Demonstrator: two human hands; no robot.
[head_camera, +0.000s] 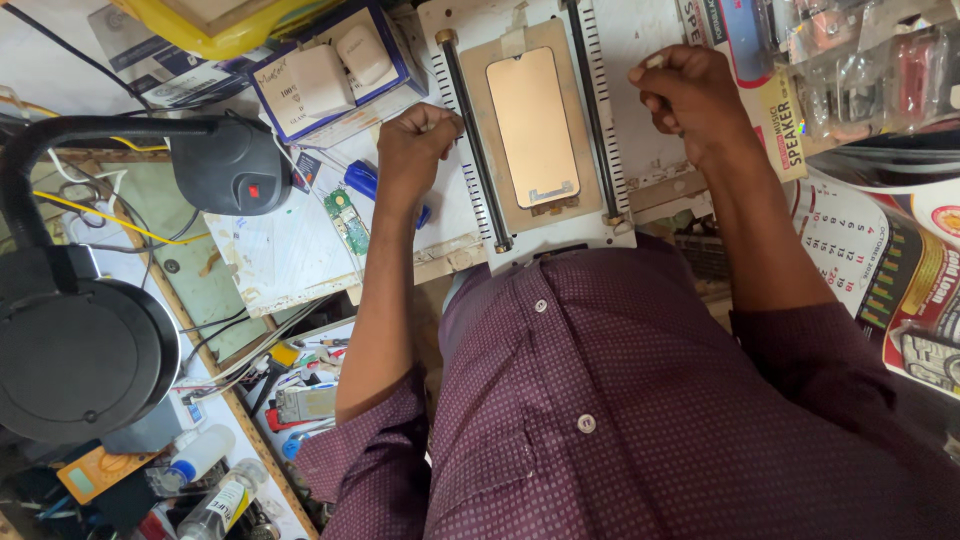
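your left hand (415, 150) and right hand (690, 95) are fisted, seemingly pulling something thin across the phone screen (532, 125) clamped in the jig (620, 60); next, keep tension even.

Cluttered workbench (300, 262) — black lamp (85, 345)

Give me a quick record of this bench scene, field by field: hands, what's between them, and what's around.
left hand: closed in a fist at the left edge of the white plate
right hand: closed in a fist over the plate's right side, pinching something too small to tell
phone screen: flat on a tan pad, between two black rods
circuit board: green, left of the left hand
lamp: black, round, far left
shirt: maroon, dotted
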